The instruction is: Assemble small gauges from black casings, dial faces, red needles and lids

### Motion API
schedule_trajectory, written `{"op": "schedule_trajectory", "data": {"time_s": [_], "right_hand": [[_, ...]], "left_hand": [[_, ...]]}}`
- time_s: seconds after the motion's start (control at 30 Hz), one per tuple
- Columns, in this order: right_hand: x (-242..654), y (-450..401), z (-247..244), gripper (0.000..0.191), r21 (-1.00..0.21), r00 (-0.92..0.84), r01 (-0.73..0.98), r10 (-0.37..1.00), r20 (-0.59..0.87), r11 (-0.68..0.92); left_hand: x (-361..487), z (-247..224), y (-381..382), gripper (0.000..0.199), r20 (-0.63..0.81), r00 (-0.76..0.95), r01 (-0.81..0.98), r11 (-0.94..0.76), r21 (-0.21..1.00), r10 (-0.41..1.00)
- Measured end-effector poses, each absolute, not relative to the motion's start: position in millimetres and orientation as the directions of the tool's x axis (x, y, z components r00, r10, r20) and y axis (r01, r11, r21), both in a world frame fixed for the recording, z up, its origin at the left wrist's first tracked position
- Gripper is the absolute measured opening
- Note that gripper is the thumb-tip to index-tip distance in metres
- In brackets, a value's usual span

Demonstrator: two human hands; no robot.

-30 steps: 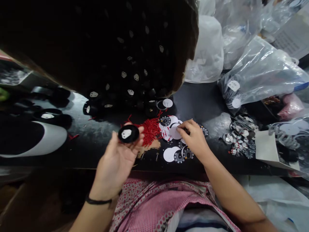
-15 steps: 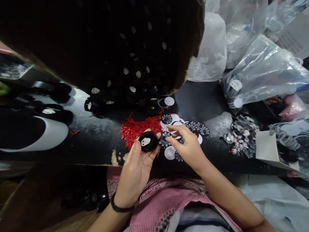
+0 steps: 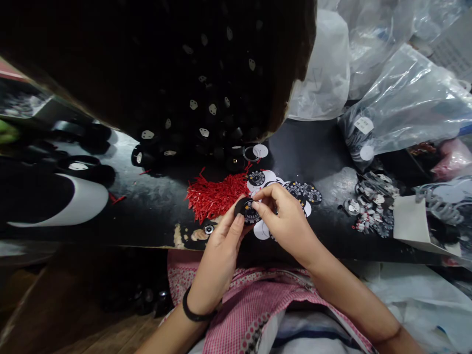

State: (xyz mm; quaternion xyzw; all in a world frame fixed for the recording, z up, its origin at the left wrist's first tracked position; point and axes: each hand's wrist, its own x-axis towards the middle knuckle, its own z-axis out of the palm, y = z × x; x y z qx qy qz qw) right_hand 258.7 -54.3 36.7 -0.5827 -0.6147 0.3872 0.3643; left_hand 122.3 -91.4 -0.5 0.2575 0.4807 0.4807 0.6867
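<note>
A round black housing (image 3: 240, 207) is held between the thumb and fingers of my left hand (image 3: 225, 241). Against its face lies a black dial with white markings (image 3: 251, 213), pinched at its upper edge by the thumb and forefinger of my right hand (image 3: 285, 214). The dial covers most of the housing's front. Just beyond my left hand is a pile of thin red pieces (image 3: 214, 194). Black printed dials (image 3: 295, 190) and white discs (image 3: 261, 230) lie around and behind my right hand.
A large dark container (image 3: 147, 59) with black housings looms over the table's back. Small metal parts (image 3: 374, 201), an open white box (image 3: 411, 221) and clear plastic bags (image 3: 409, 103) are at the right. A curved white piece (image 3: 86, 204) lies left.
My left hand has moved right and turned the housing towards my right hand. The dial, earlier beside the housing, is now against its face.
</note>
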Motion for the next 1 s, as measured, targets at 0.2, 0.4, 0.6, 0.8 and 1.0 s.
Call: {"op": "schedule_trajectory", "data": {"time_s": [0.2, 0.4, 0.6, 0.8, 1.0], "right_hand": [[266, -59, 36, 0.003, -0.887, -0.110, 0.460, 0.994, -0.016, 0.036], [268, -60, 34, 0.002, -0.902, -0.068, 0.431, 0.996, -0.051, -0.017], [272, -59, 35, 0.006, -0.861, -0.151, 0.507, 0.987, -0.052, 0.032], [274, -58, 31, 0.003, -0.878, -0.120, 0.477, 0.987, -0.111, -0.041], [284, -57, 28, 0.006, -0.958, -0.060, 0.249, 0.985, -0.163, -0.143]], "left_hand": [[117, -7, -91, 0.037, -0.421, 0.102, -0.375, 0.427, 0.823, 0.901], [114, -10, -90, 0.037, -0.440, 0.158, -0.366, 0.467, 0.805, 0.884], [112, -9, -87, 0.033, -0.451, 0.209, -0.305, 0.496, 0.813, 0.868], [112, -9, -85, 0.035, -0.482, 0.236, -0.323, 0.536, 0.780, 0.844], [112, -7, -81, 0.029, -0.517, 0.290, -0.471, 0.590, 0.655, 0.805]]}}
